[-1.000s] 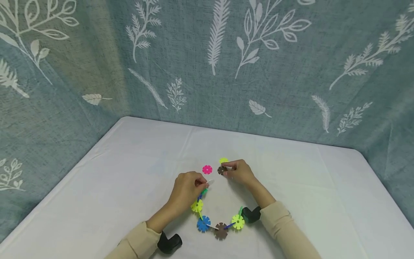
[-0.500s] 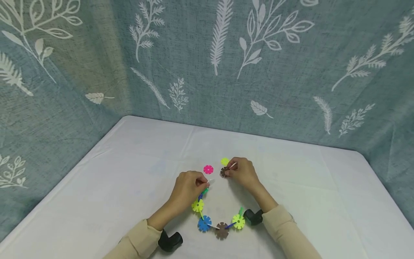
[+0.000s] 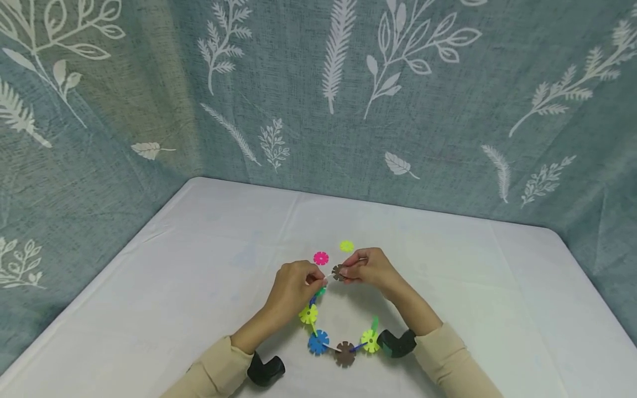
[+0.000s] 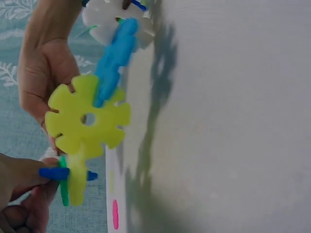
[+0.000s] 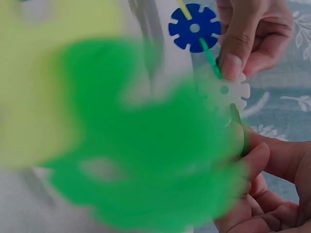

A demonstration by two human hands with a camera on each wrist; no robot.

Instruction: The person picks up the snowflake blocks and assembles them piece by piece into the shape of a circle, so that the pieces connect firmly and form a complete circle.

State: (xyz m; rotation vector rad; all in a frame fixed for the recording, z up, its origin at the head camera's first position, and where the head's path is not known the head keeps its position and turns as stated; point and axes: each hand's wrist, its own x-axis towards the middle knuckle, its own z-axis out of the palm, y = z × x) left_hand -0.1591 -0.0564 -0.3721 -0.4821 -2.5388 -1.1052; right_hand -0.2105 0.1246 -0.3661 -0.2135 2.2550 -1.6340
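In the head view my left hand (image 3: 294,288) pinches the white notched disc (image 3: 328,276) at the upper end of a curved chain of interlocking discs. My right hand (image 3: 369,271) holds a loose brown notched disc (image 3: 338,272) between thumb and fingers, its edge against the white disc. From the right wrist, the white disc (image 5: 235,92) sits between both hands, with a green disc and a blue disc (image 5: 194,28) above it. Whether the slots are engaged is hidden by fingers. The chain includes a yellow disc (image 3: 308,314), a blue disc (image 3: 318,342) and a brown disc (image 3: 345,354).
Beyond the hands, a pink disc (image 3: 320,258) and a yellow disc (image 3: 346,246) lie loose on the white-covered table (image 3: 224,265). The chain's other end, a green disc (image 3: 375,324), is near the black device on the right wrist (image 3: 397,343). A leaf-patterned curtain (image 3: 298,99) stands behind.
The right hand has lifted the brown disc from beside the loose yellow disc and brought it left to the white disc. The left hand has kept its pinch and shifted slightly right.
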